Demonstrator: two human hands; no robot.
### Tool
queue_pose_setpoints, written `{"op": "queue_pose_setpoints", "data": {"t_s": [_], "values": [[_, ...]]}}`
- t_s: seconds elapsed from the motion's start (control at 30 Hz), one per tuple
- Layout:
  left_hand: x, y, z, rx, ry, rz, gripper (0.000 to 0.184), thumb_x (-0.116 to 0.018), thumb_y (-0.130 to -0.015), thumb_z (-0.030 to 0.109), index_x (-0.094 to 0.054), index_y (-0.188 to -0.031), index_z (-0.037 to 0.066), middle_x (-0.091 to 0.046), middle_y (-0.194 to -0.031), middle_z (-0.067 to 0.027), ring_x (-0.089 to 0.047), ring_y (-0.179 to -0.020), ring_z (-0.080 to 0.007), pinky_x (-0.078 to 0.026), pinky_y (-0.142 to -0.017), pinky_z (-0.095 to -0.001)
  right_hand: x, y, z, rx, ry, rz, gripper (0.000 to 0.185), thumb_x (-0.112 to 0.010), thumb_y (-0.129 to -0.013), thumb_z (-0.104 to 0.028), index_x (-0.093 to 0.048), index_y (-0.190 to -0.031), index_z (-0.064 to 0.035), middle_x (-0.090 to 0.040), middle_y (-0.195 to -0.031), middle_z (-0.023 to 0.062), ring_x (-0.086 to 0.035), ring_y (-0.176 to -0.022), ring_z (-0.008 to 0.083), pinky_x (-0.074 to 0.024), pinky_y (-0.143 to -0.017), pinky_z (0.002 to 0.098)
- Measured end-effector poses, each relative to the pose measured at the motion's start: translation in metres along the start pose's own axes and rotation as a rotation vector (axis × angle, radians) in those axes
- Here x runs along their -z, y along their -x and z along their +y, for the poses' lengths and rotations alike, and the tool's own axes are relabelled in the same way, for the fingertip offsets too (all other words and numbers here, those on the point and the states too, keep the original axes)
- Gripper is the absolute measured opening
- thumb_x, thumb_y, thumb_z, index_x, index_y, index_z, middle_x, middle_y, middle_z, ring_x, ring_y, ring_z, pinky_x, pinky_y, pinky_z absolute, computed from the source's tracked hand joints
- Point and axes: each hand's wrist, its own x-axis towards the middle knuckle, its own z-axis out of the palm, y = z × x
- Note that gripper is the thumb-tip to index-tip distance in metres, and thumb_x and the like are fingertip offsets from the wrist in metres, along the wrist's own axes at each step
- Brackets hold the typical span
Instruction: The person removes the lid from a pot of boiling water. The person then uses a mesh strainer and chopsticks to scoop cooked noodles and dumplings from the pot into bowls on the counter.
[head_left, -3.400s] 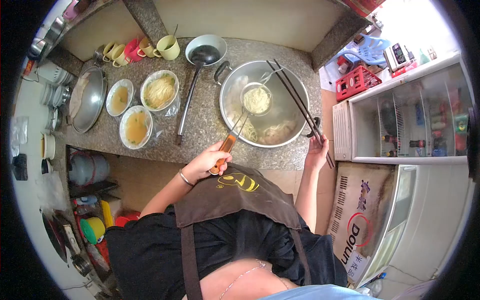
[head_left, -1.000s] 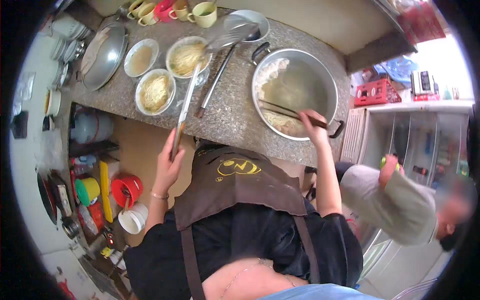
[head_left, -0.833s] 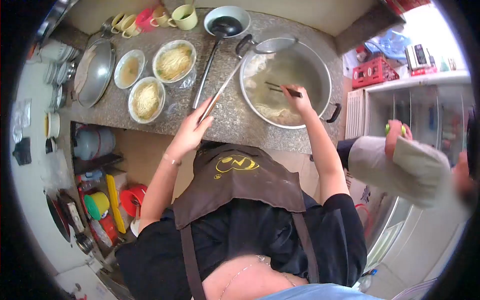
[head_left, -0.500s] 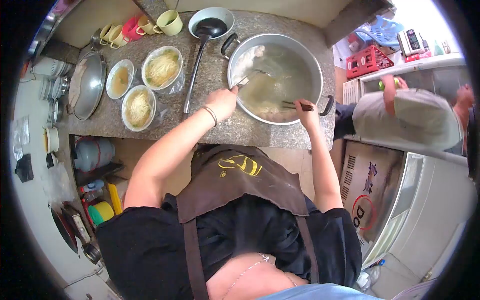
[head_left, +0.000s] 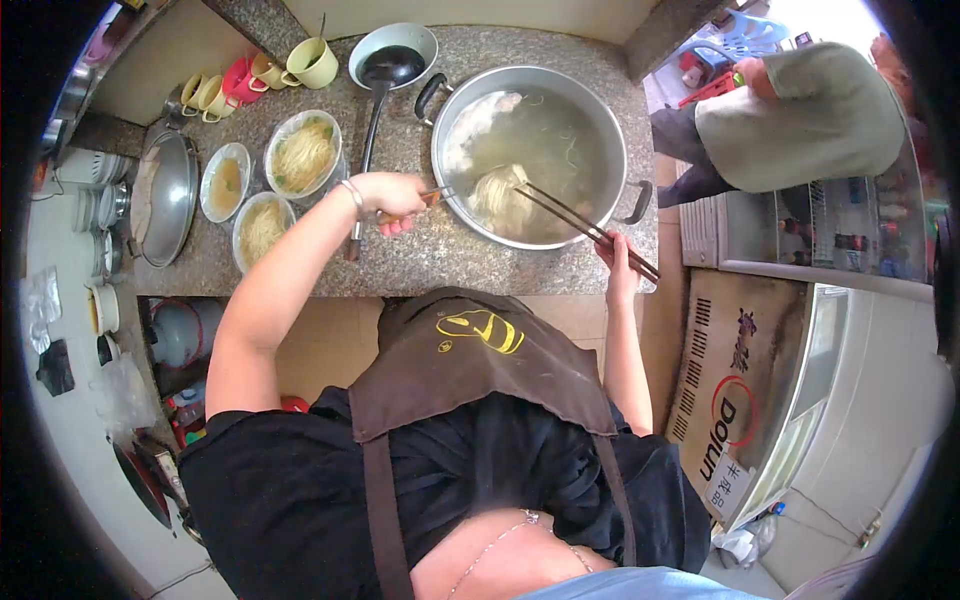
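My left hand (head_left: 392, 198) is closed round the wooden handle of what looks like a noodle strainer (head_left: 433, 197); its metal neck crosses the pot's left rim, and its head is hidden. A bundle of pale noodles (head_left: 500, 203) sits gathered in the broth, over that end. Dark chopsticks (head_left: 575, 222) are gripped in my right hand (head_left: 622, 264), beside the pot's lower right rim, their tips touching the noodles. The large metal pot (head_left: 622, 160) holds cloudy broth, with a whitish mass (head_left: 480, 125) at its upper left.
Left of the pot lie a black ladle (head_left: 374, 125) resting in a pale bowl (head_left: 420, 45), noodle bowls (head_left: 303, 155) (head_left: 262, 228) and a broth bowl (head_left: 226, 182). Several mugs (head_left: 312, 64) line the back. A wok (head_left: 170, 200) stands far left. Another person (head_left: 800, 120) bends at the right.
My left hand has moved left and the chopsticks have swung to point up-left into the noodles, which are now bunched up higher. The other person has shifted upward in view.
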Motion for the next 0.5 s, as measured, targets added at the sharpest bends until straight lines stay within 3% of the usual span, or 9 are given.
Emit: {"op": "queue_pose_setpoints", "data": {"t_s": [0.07, 0.17, 0.23, 0.3, 0.33, 0.43, 0.5], "values": [[0.007, -0.003, -0.025, -0.017, 0.348, -0.048, 0.022, -0.043, -0.093, 0.019, -0.048, -0.109, 0.005, -0.055, -0.069, -0.0038, -0.05, -0.044, -0.0092, -0.045, -0.038, -0.0249, 0.006, -0.006, -0.002, 0.099, 0.084, -0.072, 0.029, -0.053, -0.092, -0.023, -0.06, -0.099, 0.004, -0.063, -0.087, 0.0119, -0.063, -0.078, 0.0176, -0.0545, -0.073, 0.0301], [0.002, -0.006, -0.053, -0.146, 0.572, -0.138, 0.024, -0.044, -0.093, 0.019, -0.046, -0.111, 0.004, -0.056, -0.072, -0.0067, -0.052, -0.049, -0.0097, -0.047, -0.041, -0.0255, -0.007, -0.001, -0.039, 0.236, 0.18, -0.025, 0.028, -0.051, -0.092, -0.021, -0.061, -0.097, 0.0044, -0.063, -0.086, 0.0113, -0.063, -0.078, 0.0167, -0.0542, -0.072, 0.0287], [-0.011, -0.008, -0.055, -0.116, 0.606, -0.118, 0.027, -0.043, -0.093, 0.017, -0.045, -0.118, 0.009, -0.054, -0.071, -0.0028, -0.049, -0.044, -0.0079, -0.043, -0.038, -0.0225, -0.009, -0.006, -0.038, 0.281, 0.31, -0.049, 0.028, -0.05, -0.092, -0.02, -0.061, -0.096, 0.0053, -0.064, -0.083, 0.011, -0.063, -0.077, 0.017, -0.0542, -0.072, 0.0286], [-0.028, -0.002, -0.038, -0.103, 0.338, 0.092, 0.035, -0.041, -0.092, 0.014, -0.04, -0.127, 0.012, -0.054, -0.069, -0.0018, -0.048, -0.042, -0.0081, -0.043, -0.038, -0.0224, -0.018, -0.009, -0.038, 0.323, 0.556, -0.157, 0.029, -0.051, -0.092, -0.021, -0.062, -0.094, 0.006, -0.064, -0.082, 0.0118, -0.064, -0.076, 0.0172, -0.0539, -0.073, 0.0286], [-0.034, -0.003, -0.033, -0.11, 0.23, 0.151, 0.044, -0.04, -0.09, 0.012, -0.034, -0.134, 0.014, -0.054, -0.065, -0.0026, -0.05, -0.041, -0.0112, -0.044, -0.038, -0.025, -0.024, -0.01, -0.038, 0.3, 0.449, -0.132, 0.028, -0.052, -0.092, -0.021, -0.063, -0.094, 0.0044, -0.065, -0.08, 0.0108, -0.063, -0.076, 0.0155, -0.0521, -0.07, 0.0271], [-0.047, 0.011, -0.01, -0.148, 0.006, 0.282, 0.046, -0.041, -0.088, 0.011, -0.034, -0.134, 0.013, -0.054, -0.06, -0.0072, -0.052, -0.04, -0.0159, -0.045, -0.039, -0.029, -0.046, 0.003, -0.06, 0.327, 0.503, -0.02, 0.02, -0.059, -0.087, -0.018, -0.067, -0.089, 0.0004, -0.066, -0.079, 0.0121, -0.064, -0.075, 0.017, -0.049, -0.069, 0.0277], [-0.052, 0.01, -0.006, -0.178, -0.079, 0.354, 0.046, -0.042, -0.087, 0.011, -0.035, -0.133, 0.011, -0.054, -0.058, -0.0108, -0.054, -0.042, -0.019, -0.047, -0.04, -0.0323, -0.045, -0.005, -0.045, 0.43, 0.787, -0.083, 0.02, -0.057, -0.087, -0.018, -0.067, -0.088, -0.0009, -0.066, -0.078, 0.0137, -0.064, -0.075, 0.022, -0.0488, -0.071, 0.031]]}}
